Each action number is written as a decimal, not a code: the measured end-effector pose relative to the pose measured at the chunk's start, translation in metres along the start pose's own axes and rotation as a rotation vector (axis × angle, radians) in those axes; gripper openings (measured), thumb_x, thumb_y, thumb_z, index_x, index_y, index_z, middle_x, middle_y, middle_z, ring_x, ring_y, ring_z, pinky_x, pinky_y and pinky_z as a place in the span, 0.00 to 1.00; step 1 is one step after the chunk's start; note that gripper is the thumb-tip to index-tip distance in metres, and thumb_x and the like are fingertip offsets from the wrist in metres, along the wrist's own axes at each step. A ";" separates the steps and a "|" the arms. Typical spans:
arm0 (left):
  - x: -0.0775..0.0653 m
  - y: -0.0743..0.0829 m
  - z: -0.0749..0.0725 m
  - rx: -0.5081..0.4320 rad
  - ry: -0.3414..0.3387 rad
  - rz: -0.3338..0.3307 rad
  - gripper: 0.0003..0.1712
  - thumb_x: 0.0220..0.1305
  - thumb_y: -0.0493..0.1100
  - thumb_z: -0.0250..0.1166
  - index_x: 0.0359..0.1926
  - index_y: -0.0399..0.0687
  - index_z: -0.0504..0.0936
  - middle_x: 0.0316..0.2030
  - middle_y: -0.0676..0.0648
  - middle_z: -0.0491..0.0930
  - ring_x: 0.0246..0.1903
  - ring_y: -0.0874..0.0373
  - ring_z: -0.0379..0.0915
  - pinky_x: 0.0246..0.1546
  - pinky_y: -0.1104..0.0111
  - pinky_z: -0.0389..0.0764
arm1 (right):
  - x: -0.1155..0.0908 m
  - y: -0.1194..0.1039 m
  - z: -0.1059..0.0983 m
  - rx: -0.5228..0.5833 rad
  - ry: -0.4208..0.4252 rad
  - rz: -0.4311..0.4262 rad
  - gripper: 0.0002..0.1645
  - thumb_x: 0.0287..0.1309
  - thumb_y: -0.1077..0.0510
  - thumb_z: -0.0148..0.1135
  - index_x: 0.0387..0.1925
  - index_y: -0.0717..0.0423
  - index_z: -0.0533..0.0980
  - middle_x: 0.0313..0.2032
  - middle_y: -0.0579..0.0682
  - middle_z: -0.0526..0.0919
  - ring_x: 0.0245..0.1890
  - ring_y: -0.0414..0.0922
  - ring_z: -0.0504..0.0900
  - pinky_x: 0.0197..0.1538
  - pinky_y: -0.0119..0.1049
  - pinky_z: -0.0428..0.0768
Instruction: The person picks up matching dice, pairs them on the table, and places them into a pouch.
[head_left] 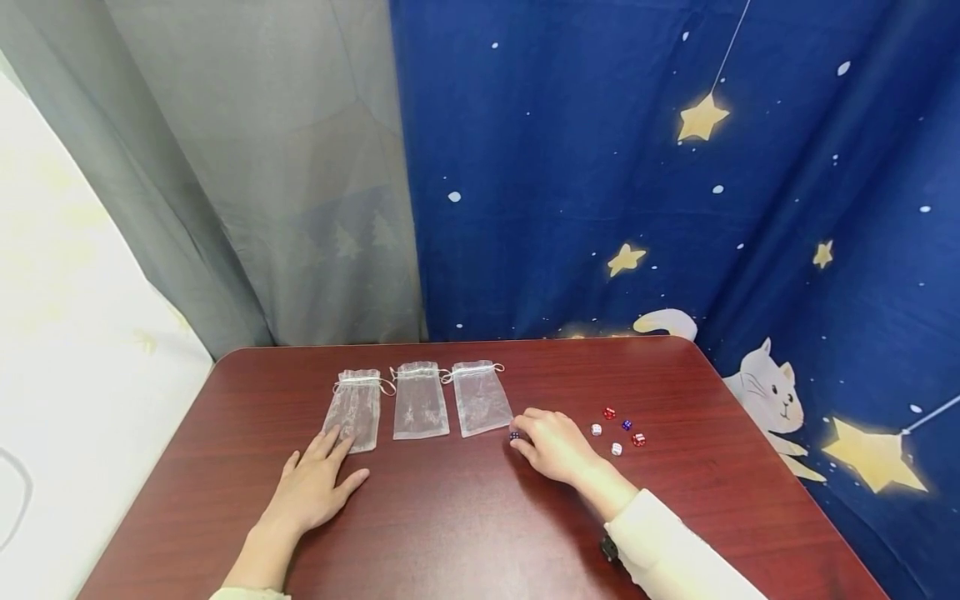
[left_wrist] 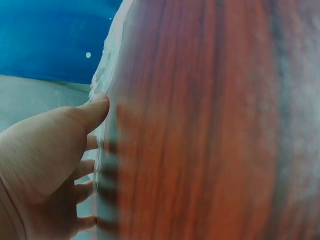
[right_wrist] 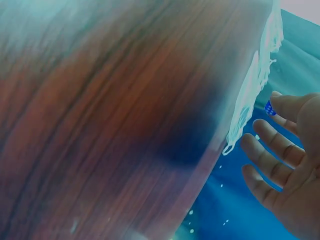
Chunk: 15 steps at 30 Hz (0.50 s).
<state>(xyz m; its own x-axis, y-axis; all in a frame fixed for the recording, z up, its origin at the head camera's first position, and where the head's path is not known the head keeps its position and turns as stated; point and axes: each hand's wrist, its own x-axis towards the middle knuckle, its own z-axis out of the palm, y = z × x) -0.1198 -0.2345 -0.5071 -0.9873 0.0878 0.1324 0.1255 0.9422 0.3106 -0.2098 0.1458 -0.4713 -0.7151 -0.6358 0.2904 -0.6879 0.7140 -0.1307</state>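
Three sheer white drawstring bags lie flat in a row on the table: a left bag, a middle bag and a right bag. My left hand rests with spread fingers, their tips on the lower part of the left bag. Beside the lower corner of the right bag, my right hand pinches a blue die between thumb and index finger. The other fingers of that hand are loosely bent in the right wrist view. Both hands' palms are hidden in the head view.
Right of the right hand lie two red dice, the nearer one a red die, two white dice including a white die, and another blue die. The reddish-brown table ends at a starry blue curtain.
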 end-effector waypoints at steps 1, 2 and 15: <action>0.000 0.000 0.000 -0.001 0.001 0.000 0.38 0.68 0.59 0.64 0.67 0.36 0.75 0.70 0.30 0.65 0.71 0.33 0.56 0.63 0.29 0.57 | 0.000 -0.001 0.000 0.001 0.000 -0.005 0.07 0.59 0.53 0.73 0.36 0.47 0.82 0.28 0.41 0.77 0.27 0.42 0.79 0.34 0.44 0.79; 0.000 0.000 0.000 -0.002 0.001 0.000 0.38 0.68 0.59 0.65 0.67 0.36 0.75 0.70 0.30 0.65 0.71 0.33 0.56 0.63 0.29 0.57 | 0.001 -0.003 0.000 0.003 -0.001 -0.009 0.07 0.59 0.52 0.73 0.36 0.47 0.82 0.28 0.41 0.77 0.27 0.42 0.79 0.33 0.44 0.79; 0.000 0.001 0.000 0.009 -0.002 0.002 0.39 0.68 0.61 0.64 0.67 0.37 0.75 0.69 0.30 0.65 0.70 0.32 0.57 0.62 0.29 0.58 | 0.002 -0.018 0.004 0.023 -0.011 -0.034 0.08 0.60 0.53 0.71 0.40 0.49 0.84 0.37 0.43 0.84 0.36 0.46 0.86 0.42 0.46 0.82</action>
<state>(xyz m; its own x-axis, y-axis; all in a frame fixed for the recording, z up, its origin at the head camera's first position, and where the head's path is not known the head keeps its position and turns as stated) -0.1200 -0.2332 -0.5071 -0.9873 0.0903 0.1307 0.1264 0.9449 0.3019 -0.1995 0.1301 -0.4718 -0.6922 -0.6630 0.2851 -0.7147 0.6847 -0.1430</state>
